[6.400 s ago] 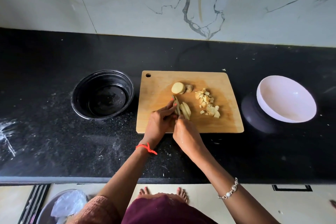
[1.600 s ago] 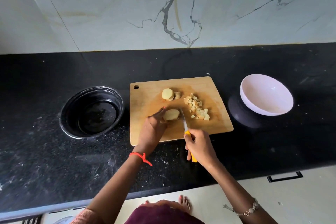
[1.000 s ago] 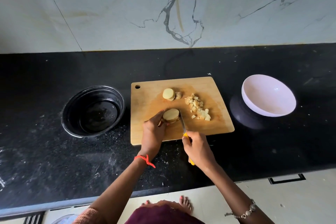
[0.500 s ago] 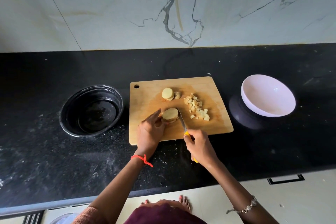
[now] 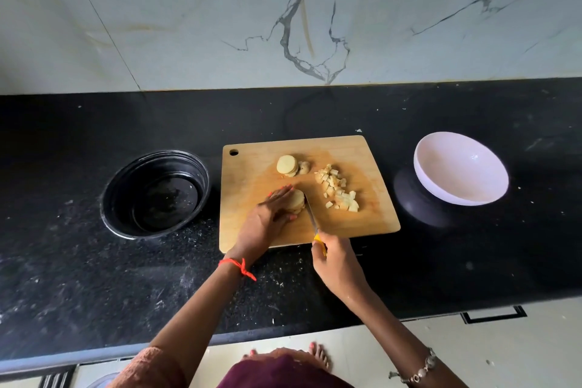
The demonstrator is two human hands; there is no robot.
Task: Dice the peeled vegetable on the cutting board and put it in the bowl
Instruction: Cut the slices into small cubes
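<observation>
A wooden cutting board [image 5: 371,217] lies on the black counter. My left hand [image 5: 267,217] holds a stack of pale vegetable slices [image 5: 297,200] from the left, fingers laid over its top. My right hand [image 5: 333,261] grips the yellow handle of a knife [image 5: 311,217], whose blade stands against the right side of that stack. A pile of diced cubes [image 5: 338,190] lies to the right of the blade. Another stack of round slices [image 5: 287,165] with an end piece sits toward the board's back. An empty white bowl [image 5: 461,167] tilts on the counter to the right.
A black bowl [image 5: 154,194] stands left of the board, empty apart from a wet sheen. White specks litter the counter [image 5: 94,277] in front. A marble wall [image 5: 283,16] rises behind. The counter's front edge runs just below my forearms.
My left hand has slid over the top of the slice stack, covering more of it. The knife blade stays at the stack's right side; the right hand has barely moved.
</observation>
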